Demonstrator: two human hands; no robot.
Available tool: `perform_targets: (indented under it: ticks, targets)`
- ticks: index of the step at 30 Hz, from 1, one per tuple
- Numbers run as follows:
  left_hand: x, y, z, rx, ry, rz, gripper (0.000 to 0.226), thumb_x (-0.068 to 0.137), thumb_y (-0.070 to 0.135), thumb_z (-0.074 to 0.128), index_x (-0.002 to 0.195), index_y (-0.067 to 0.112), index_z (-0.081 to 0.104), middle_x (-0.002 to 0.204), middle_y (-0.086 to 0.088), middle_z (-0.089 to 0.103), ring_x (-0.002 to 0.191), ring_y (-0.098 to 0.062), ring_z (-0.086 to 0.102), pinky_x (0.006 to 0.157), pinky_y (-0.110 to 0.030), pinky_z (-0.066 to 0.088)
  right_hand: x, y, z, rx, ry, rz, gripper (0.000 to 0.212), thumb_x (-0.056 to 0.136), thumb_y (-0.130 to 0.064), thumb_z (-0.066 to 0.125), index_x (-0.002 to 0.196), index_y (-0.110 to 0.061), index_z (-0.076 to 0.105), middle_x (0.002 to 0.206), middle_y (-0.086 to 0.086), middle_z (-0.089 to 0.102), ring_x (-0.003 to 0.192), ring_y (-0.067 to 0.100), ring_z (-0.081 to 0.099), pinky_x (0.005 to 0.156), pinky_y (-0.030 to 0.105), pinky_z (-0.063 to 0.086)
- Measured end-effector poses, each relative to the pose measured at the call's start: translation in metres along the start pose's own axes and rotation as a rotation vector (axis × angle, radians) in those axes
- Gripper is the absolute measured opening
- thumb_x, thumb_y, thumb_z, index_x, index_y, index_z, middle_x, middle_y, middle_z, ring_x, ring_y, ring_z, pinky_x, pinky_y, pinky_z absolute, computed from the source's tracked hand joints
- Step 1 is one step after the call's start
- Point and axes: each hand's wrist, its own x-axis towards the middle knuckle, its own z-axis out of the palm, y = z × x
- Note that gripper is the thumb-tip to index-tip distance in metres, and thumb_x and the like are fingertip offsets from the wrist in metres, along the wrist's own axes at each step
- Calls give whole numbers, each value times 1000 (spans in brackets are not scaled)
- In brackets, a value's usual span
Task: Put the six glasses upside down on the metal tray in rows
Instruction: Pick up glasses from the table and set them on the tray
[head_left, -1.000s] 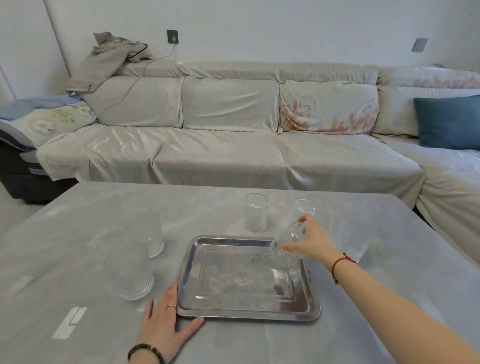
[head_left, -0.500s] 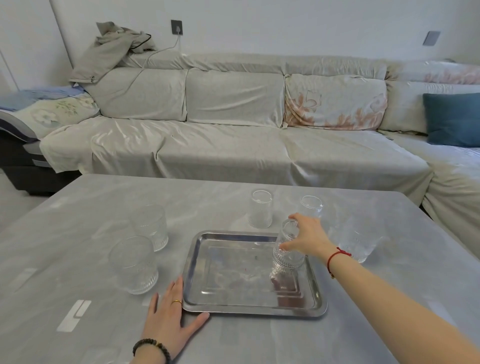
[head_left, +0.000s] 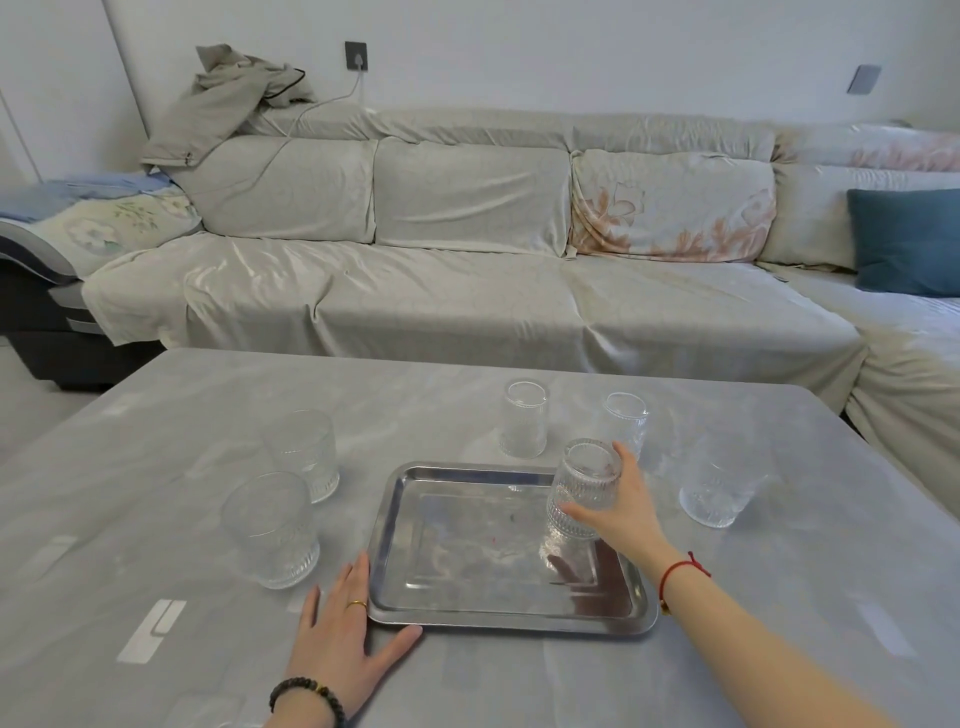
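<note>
A rectangular metal tray (head_left: 452, 608) lies on the grey table in front of me. My right hand (head_left: 623, 506) is shut on a ribbed clear glass (head_left: 579, 486), held upside down over the tray's right side, its rim at or just above the tray floor. My left hand (head_left: 345, 639) lies flat on the table with fingers spread, touching the tray's near left corner. Upright glasses stand around the tray: two on the left (head_left: 272, 530) (head_left: 306, 454), two behind it (head_left: 523, 418) (head_left: 627, 418), one on the right (head_left: 719, 480).
The grey table (head_left: 779, 597) has pale tape marks (head_left: 153, 629) near its front left. A long covered sofa (head_left: 467, 291) runs behind the table and along the right, with a teal cushion (head_left: 906, 239). A jacket (head_left: 228, 98) lies on the sofa back.
My right hand has turned the glass from tilted to upside down and lowered it over the tray's right side. The left hand has stayed at the tray's corner.
</note>
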Motion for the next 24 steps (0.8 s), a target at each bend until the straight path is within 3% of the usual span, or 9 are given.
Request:
perform_targets:
  ticks: [2, 6, 10, 12, 17, 21, 24]
  targets:
    - [0, 0, 0, -1, 8, 6, 106, 69, 79, 32, 142, 18, -14, 156, 7, 5, 142, -3, 2, 117, -34, -7, -4, 9, 0, 46, -5, 28, 105, 62, -26, 83, 141, -24, 16, 145, 6, 35, 129, 24, 39, 110, 42, 34]
    - [0, 1, 1, -3, 14, 4, 105, 70, 79, 33, 141, 18, -14, 156, 7, 5, 142, -3, 2, 117, -34, -6, -7, 17, -5, 83, -37, 30, 89, 63, -27, 82, 134, -25, 27, 123, 3, 54, 104, 16, 51, 92, 31, 42]
    - [1, 1, 0, 0, 20, -1, 105, 69, 79, 33, 142, 18, -14, 156, 8, 6, 142, -4, 3, 118, -35, -5, -2, 10, -4, 153, -32, 28, 100, 62, -26, 83, 139, -25, 20, 137, 4, 41, 123, 21, 44, 107, 40, 37]
    - [1, 1, 1, -4, 29, -4, 105, 69, 79, 34, 142, 19, -13, 156, 9, 7, 142, -3, 4, 118, -35, -4, 1, 6, -1, 123, -10, -1, 97, 63, -25, 83, 139, -22, 22, 139, 4, 40, 128, 22, 39, 107, 37, 33]
    - [0, 1, 2, -24, 47, 6, 104, 69, 77, 36, 142, 19, -11, 155, 9, 10, 141, -3, 6, 119, -35, -1, -1, 6, -2, 112, -4, -27, 88, 64, -27, 81, 134, -24, 28, 126, -4, 46, 119, 15, 43, 99, 27, 33]
    - [0, -1, 2, -37, 44, 1, 102, 72, 73, 41, 143, 18, -7, 155, 7, 12, 141, -4, 10, 120, -36, 1, -4, 11, -9, 110, -72, -6, 98, 64, -30, 81, 140, -26, 19, 140, 2, 38, 129, 21, 38, 110, 41, 34]
    - [-3, 3, -3, -107, 71, 3, 104, 70, 69, 51, 143, 17, -2, 154, 3, 16, 141, -7, 13, 119, -39, 4, -11, 22, -30, 96, -60, -24, 96, 62, -36, 81, 138, -31, 22, 129, -7, 38, 121, 16, 41, 104, 39, 40]
